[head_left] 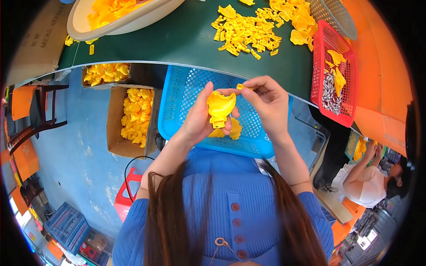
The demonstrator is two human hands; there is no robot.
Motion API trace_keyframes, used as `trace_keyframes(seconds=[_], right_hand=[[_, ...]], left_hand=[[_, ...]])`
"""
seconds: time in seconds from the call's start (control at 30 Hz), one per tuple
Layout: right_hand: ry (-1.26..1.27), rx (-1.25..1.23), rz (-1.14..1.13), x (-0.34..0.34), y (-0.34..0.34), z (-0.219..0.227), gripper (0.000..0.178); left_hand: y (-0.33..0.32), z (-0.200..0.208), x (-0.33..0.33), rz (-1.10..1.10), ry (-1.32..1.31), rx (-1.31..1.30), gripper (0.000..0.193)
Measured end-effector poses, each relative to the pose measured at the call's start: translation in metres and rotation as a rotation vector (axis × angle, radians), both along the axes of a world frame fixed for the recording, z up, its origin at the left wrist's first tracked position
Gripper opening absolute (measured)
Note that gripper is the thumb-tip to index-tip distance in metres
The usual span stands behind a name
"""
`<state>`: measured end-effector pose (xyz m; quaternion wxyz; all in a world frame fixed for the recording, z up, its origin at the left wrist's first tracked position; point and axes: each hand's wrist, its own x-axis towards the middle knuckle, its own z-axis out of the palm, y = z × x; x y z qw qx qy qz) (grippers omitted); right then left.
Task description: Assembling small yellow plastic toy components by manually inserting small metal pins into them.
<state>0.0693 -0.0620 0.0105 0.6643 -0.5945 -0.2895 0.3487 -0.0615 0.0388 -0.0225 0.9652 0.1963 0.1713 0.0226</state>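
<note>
My left hand [198, 116] is closed around a yellow curved plastic part [221, 104], its hollow side facing up and a small square tab at its lower end. Close by on the right, my right hand [269, 103] pinches a small yellow plastic piece [241, 86] between thumb and fingers. Both hands are over a blue plastic basket [173, 95] at the table's front edge. Inside it, partly hidden below my left hand, lie a few larger yellow parts [234, 129].
Small yellow pieces [248, 33] are heaped on the green table [177, 46]. A red basket [318, 62] holds silvery metal parts; a cream basin [120, 29] stands far left. A cardboard box [114, 108] of yellow parts and a red stool [124, 199] are left. Another person [361, 184] sits at right.
</note>
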Motion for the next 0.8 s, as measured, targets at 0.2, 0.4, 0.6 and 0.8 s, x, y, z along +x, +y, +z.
trace_keyframes(seconds=[0.2, 0.4, 0.6, 0.8], right_hand=[[-0.489, -0.074, 0.072, -0.0017, -0.0007, -0.0058, 0.012], [-0.594, -0.099, 0.083, -0.003, 0.0028, -0.0029, 0.012], [-0.671, -0.097, 0.077, -0.0045, 0.0022, -0.008, 0.013], [-0.827, -0.068, 0.236, 0.0006, -0.0007, -0.006, 0.02]], left_hand=[[-0.0004, -0.0027, -0.0004, -0.028, -0.011, -0.034, 0.056], [-0.0022, -0.0006, 0.0012, -0.04, -0.013, -0.019, 0.059], [-0.0057, -0.004, 0.002, -0.015, 0.026, 0.021, 0.062], [-0.0039, -0.0014, -0.0008, 0.024, 0.078, 0.084, 0.064]])
